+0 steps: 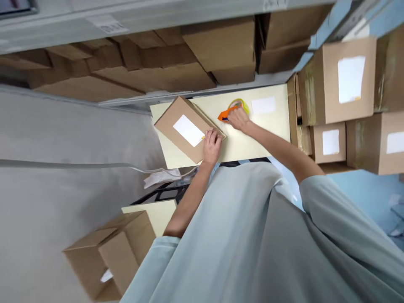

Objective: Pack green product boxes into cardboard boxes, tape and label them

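My right hand (239, 118) is closed around the handle of an orange tape dispenser (224, 114). A yellow roll of tape (245, 107) sits on the dispenser, partly covered by my fingers. To the left, a closed brown cardboard box (179, 136) lies turned at an angle on the cream tabletop (252, 141). It bears a white label (188, 130) on its upper face. My left hand (212, 145) grips the box at its near right corner, fingers bent over the top face beside the label. The dispenser is apart from the box, a little to its right.
A white paper slip (263, 105) lies on the tabletop at right. Labelled boxes (347, 84) are stacked beyond the table's right end. Behind the table, a shelf (176, 90) holds several cartons. An open carton (110, 252) stands lower left, and a grey cable (94, 165) crosses the left side.
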`<state>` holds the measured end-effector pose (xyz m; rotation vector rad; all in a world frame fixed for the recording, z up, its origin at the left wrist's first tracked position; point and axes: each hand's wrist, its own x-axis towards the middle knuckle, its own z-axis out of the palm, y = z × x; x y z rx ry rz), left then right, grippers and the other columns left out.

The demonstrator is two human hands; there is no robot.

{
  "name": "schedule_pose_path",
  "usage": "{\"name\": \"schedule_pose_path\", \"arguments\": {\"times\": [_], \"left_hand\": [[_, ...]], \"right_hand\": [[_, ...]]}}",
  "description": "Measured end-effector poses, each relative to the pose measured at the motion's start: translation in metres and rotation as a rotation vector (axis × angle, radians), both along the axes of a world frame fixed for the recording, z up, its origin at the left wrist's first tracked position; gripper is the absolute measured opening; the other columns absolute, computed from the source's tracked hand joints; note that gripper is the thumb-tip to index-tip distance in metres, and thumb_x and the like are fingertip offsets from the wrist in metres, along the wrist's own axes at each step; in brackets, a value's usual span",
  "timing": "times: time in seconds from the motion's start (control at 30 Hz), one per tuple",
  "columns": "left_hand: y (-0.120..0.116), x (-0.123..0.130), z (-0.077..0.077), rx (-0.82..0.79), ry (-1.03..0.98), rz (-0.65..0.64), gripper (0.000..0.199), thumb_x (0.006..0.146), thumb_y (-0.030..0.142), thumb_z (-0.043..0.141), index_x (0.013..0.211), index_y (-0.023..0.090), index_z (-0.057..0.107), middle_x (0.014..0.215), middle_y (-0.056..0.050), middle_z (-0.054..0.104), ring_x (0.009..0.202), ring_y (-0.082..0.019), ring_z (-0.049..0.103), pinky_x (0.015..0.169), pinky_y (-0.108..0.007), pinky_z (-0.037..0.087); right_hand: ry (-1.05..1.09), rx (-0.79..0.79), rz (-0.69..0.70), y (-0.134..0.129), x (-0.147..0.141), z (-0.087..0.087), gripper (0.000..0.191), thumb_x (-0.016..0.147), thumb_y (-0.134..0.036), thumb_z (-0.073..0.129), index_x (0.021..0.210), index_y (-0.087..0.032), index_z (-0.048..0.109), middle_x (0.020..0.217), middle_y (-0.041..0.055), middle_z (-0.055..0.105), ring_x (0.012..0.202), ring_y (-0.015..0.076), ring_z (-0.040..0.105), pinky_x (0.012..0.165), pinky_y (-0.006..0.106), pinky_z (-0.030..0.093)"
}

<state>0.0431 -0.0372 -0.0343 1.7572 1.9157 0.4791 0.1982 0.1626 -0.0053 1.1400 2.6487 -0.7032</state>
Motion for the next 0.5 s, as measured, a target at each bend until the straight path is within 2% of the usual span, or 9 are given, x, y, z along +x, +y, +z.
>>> {"name": "schedule_pose_path", "arguments": {"times": [0.07,0.13,0.23,0.3,0.37,0.4,0.43,0.5], "left_hand": [[0.005,0.004,0.004,0.028,0.002,-0.008,0.024,0.113,0.019,0.054,0.124,0.022,0.076,0.159,-0.021,0.071,0.172,-0.033,0.048,0.147,-0.065,0.029],[0.008,0.005,0.012,0.055,0.014,-0.027,0.028,0.111,0.015,0.050,0.121,0.021,0.076,0.157,-0.023,0.072,0.169,-0.034,0.053,0.146,-0.067,0.033],[0.011,0.006,0.029,0.114,0.021,-0.030,0.027,0.107,0.015,0.053,0.117,0.020,0.077,0.152,-0.024,0.074,0.161,-0.038,0.060,0.141,-0.069,0.041],[0.018,0.008,0.041,0.193,-0.006,0.011,0.022,0.104,0.023,0.062,0.120,0.022,0.078,0.142,-0.022,0.078,0.151,-0.040,0.068,0.134,-0.067,0.051],[0.037,0.010,0.054,0.337,-0.050,0.161,0.029,0.107,0.034,0.064,0.132,0.024,0.076,0.134,-0.019,0.080,0.138,-0.039,0.074,0.121,-0.062,0.062],[0.052,0.010,0.064,0.423,-0.057,0.252,0.031,0.109,0.036,0.063,0.136,0.026,0.075,0.137,-0.019,0.079,0.138,-0.039,0.074,0.119,-0.061,0.062],[0.070,0.010,0.078,0.514,-0.056,0.327,0.033,0.110,0.036,0.062,0.139,0.027,0.074,0.142,-0.019,0.078,0.140,-0.039,0.073,0.120,-0.061,0.061],[0.110,0.004,0.114,0.677,-0.046,0.420,0.038,0.110,0.034,0.059,0.145,0.025,0.072,0.151,-0.020,0.074,0.145,-0.039,0.069,0.125,-0.062,0.056]], "right_hand": [[-0.039,-0.019,-0.090,0.002,-0.013,0.012,0.034,0.109,-0.019,0.052,0.119,-0.005,0.081,0.118,0.0287,0.086,0.121,0.0398,0.078,0.112,0.061,0.056],[-0.129,-0.030,-0.158,0.008,-0.019,0.034,0.034,0.112,-0.023,0.054,0.122,-0.006,0.081,0.125,0.0321,0.084,0.123,0.0391,0.078,0.108,0.052,0.058],[-0.192,-0.002,-0.175,0.018,-0.019,0.080,0.041,0.117,-0.039,0.058,0.127,-0.007,0.082,0.136,0.0317,0.082,0.130,0.0386,0.078,0.114,0.046,0.055],[-0.162,0.006,-0.191,0.022,-0.014,0.113,0.050,0.118,-0.052,0.055,0.129,-0.012,0.082,0.136,0.0275,0.083,0.131,0.0385,0.079,0.113,0.043,0.057],[-0.125,-0.033,-0.255,0.028,-0.012,0.144,0.055,0.117,-0.060,0.051,0.134,-0.017,0.081,0.132,0.0234,0.086,0.128,0.0402,0.082,0.104,0.042,0.061],[-0.085,-0.034,-0.270,0.032,-0.013,0.159,0.053,0.116,-0.058,0.052,0.139,-0.018,0.078,0.132,0.0204,0.086,0.127,0.0398,0.082,0.102,0.041,0.063],[-0.042,-0.032,-0.278,0.037,-0.016,0.174,0.051,0.115,-0.055,0.054,0.145,-0.020,0.075,0.132,0.0174,0.087,0.126,0.0389,0.083,0.101,0.040,0.064],[0.074,0.016,-0.253,0.050,-0.028,0.206,0.051,0.112,-0.048,0.056,0.154,-0.020,0.067,0.137,0.0136,0.086,0.128,0.0367,0.082,0.103,0.038,0.064]]}}
